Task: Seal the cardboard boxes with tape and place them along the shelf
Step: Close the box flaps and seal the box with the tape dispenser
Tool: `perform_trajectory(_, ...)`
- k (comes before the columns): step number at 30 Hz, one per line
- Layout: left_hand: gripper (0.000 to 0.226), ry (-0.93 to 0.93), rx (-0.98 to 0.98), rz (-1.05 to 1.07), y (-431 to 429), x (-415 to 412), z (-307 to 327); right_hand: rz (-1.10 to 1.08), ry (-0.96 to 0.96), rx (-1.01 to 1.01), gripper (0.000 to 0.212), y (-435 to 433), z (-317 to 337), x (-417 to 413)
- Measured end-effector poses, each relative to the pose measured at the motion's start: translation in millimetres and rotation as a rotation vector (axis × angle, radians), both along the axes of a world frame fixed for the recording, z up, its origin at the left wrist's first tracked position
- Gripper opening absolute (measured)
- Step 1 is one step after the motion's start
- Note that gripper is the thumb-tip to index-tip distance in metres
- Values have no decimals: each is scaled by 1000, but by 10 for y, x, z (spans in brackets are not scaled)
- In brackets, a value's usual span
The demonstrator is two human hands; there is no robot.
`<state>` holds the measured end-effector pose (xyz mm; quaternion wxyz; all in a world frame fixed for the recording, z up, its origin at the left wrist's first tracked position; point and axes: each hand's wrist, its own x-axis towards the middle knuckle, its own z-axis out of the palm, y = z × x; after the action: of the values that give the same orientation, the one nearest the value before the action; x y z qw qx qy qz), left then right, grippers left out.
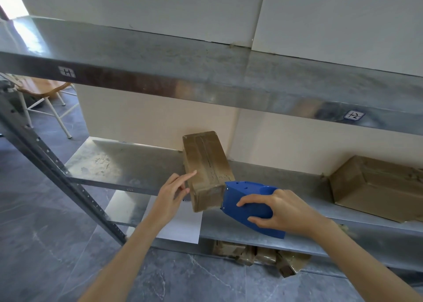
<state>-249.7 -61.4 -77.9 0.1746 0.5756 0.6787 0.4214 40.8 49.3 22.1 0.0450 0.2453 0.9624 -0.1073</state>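
A brown cardboard box (206, 162) lies at the centre of the frame on the middle shelf (119, 162), a flat sheet of dull, scuffed grey metal. The box is long and narrow. Its near end juts past the shelf's front edge and its far end touches the cream wall. Glossy clear tape covers its top, with a dark seam running lengthwise down the middle. The left grip (170, 196) is released and holds nothing: its forefinger is straight and rests on the box's left top edge, and the thumb lies against the box's left side. The right grip (281, 212) is clenched around a dispenser (242, 201), a smooth, blue plastic wedge with small holes in its top face. The dispenser's front is pressed against the box's near right corner. At the right edge of the frame a bigger box (375, 187), creased and taped, sits on the same shelf, well apart from the first. A shiny steel beam (160, 84) crosses the frame above and carries two small rounded labels (66, 72), one at the left and one at the right. A perforated grey post (57, 164) slants down the left side. Low in the frame, a white sheet (180, 228) lies under the shelf, and beside it is a heap of small taped cartons (258, 254). The floor (45, 210) is dark, veined stone tile. In the upper left stands a chair (43, 91) with a wooden seat and thin white legs.
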Motion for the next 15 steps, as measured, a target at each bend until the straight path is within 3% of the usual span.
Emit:
perform_trajectory(4,55,71,77,26,58,-27,-36,-3,-8,28,40,11,6,6)
perform_trajectory(10,29,82,138,90,188,64,-60,-12,-11,33,41,31,9,-10)
perform_trajectory(15,28,62,237,155,232,169,-113,-25,-7,25,41,59,4,-27)
